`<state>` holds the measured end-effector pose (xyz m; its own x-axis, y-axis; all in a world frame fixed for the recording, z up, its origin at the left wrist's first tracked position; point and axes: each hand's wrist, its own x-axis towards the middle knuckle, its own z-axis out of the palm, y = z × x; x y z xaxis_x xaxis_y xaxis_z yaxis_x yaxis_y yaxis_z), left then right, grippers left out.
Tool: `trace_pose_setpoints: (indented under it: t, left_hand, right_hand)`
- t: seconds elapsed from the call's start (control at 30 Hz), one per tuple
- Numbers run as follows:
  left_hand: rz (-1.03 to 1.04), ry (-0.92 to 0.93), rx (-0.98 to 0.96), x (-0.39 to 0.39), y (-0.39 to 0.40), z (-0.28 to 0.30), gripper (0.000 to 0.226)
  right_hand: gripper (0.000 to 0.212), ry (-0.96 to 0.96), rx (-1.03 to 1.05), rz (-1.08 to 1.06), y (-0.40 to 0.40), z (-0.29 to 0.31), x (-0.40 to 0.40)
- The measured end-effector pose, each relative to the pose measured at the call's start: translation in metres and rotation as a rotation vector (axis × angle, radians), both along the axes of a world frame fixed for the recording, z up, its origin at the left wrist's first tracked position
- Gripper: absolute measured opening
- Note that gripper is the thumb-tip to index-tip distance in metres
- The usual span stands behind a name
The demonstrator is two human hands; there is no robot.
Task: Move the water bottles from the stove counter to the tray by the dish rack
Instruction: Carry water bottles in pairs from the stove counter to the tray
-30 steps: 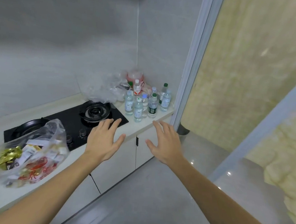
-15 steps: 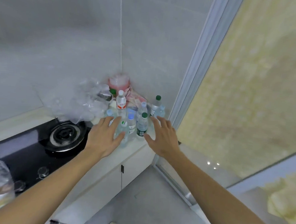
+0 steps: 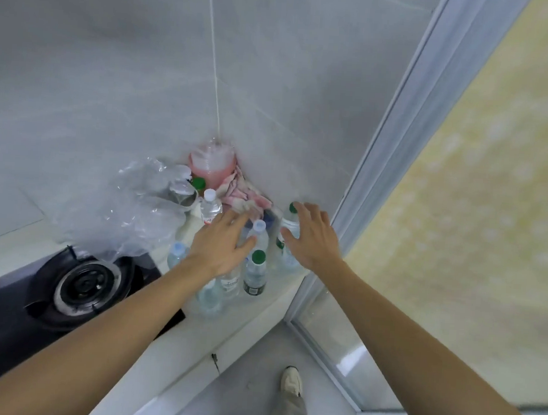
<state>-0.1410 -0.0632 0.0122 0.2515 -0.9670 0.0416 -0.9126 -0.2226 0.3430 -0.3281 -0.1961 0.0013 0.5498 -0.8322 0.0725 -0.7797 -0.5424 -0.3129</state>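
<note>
Both hands, left hand (image 3: 223, 246) and right hand (image 3: 312, 238), have reached the water bottles (image 3: 256, 270) on the pale counter (image 3: 226, 329), grips wide.

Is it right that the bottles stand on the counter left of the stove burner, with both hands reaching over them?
Not quite. The head view shows the water bottles standing right of the stove burner, in the counter's corner. The left hand and right hand do reach over them.
</note>
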Motion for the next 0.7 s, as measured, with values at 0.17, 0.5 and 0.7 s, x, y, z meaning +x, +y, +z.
trace_pose_setpoints:
  t: [0.17,0.5,0.7]
  left_hand:
    - [0.092,0.114,0.078,0.000,-0.072,-0.014,0.051]
    - [-0.012,-0.170,0.376,0.011,-0.123,-0.043,0.046]
    - [0.017,-0.143,0.319,0.015,-0.123,-0.040,0.035]
  right_hand:
    - [0.062,0.072,0.097,0.067,-0.075,-0.010,0.024]
    - [0.033,0.277,0.084,0.299,-0.143,-0.037,0.051]
    - [0.032,0.246,0.059,0.377,-0.154,-0.034,0.066]
